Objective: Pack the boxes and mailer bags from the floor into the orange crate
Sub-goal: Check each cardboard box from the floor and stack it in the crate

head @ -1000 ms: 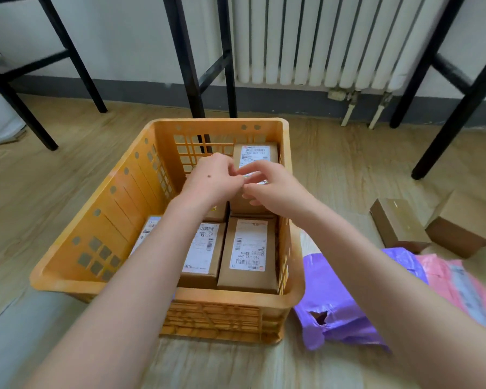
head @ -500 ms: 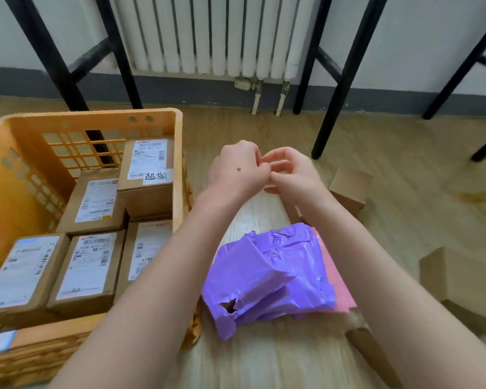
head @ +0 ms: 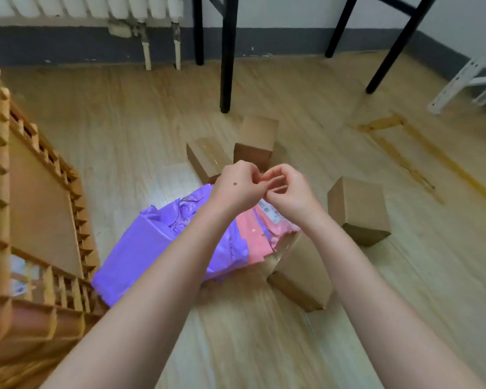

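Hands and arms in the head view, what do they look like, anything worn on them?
Both forearms are bare, with no sleeves showing. The left hand has a small dark mole on its back. The right hand shows no markings. No gloves, rings, watch or bracelets are visible on either.

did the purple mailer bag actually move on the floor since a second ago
No. The purple mailer bag lies beside the orange crate as before; only the camera swung right.

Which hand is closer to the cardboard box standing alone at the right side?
The right hand: it is just left of that box. The left hand is farther left, beyond the right hand, fingertips touching.
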The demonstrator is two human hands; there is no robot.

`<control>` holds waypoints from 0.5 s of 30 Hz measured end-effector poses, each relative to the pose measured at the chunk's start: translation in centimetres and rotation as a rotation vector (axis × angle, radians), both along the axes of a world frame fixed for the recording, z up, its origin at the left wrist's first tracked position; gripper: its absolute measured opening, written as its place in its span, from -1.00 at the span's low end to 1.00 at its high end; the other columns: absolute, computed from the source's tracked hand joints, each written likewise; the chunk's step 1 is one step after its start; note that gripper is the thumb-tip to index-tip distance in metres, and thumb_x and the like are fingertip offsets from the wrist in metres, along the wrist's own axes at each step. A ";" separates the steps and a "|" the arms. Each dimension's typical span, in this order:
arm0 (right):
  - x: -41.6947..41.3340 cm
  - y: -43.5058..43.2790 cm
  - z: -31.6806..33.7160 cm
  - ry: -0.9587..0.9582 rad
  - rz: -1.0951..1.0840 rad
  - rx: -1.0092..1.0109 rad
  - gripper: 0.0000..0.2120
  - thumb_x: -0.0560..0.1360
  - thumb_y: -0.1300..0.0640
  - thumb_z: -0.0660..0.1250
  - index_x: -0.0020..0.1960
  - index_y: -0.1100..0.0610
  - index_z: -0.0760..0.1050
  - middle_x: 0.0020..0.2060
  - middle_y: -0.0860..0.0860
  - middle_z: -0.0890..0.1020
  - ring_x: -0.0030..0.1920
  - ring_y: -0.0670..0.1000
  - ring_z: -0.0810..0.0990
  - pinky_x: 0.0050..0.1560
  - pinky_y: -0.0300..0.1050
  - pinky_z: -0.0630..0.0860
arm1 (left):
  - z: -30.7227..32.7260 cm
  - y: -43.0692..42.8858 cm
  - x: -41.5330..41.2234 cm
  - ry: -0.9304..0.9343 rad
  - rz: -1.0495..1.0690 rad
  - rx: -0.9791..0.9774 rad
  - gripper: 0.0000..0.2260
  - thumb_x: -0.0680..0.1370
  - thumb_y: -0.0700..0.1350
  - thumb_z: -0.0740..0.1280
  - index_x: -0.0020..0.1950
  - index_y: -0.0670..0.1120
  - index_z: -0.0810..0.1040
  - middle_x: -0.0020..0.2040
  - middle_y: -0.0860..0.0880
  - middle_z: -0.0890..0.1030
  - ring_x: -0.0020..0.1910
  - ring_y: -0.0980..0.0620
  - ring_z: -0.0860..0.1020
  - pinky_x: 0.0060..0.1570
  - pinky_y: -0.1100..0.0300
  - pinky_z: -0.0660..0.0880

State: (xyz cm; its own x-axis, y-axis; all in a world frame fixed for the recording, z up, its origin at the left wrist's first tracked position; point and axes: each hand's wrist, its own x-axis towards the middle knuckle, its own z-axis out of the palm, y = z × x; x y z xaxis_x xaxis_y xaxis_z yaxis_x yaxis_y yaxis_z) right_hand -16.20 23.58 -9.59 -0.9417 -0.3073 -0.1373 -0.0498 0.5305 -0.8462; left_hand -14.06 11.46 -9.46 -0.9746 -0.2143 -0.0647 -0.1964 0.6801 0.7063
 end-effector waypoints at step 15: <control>4.0 6.9 -7.9 -0.265 -0.287 0.762 0.15 0.34 -0.45 0.21 0.48 0.08 -0.49 0.49 0.19 -0.37 0.37 0.46 0.16 0.19 0.12 0.39 | -7.6 7.2 0.2 -0.162 -0.177 0.063 -0.93 0.39 -0.15 0.26 -0.28 -0.08 0.52 -0.36 -0.03 0.56 -0.26 -0.07 0.58 -0.25 0.11 0.50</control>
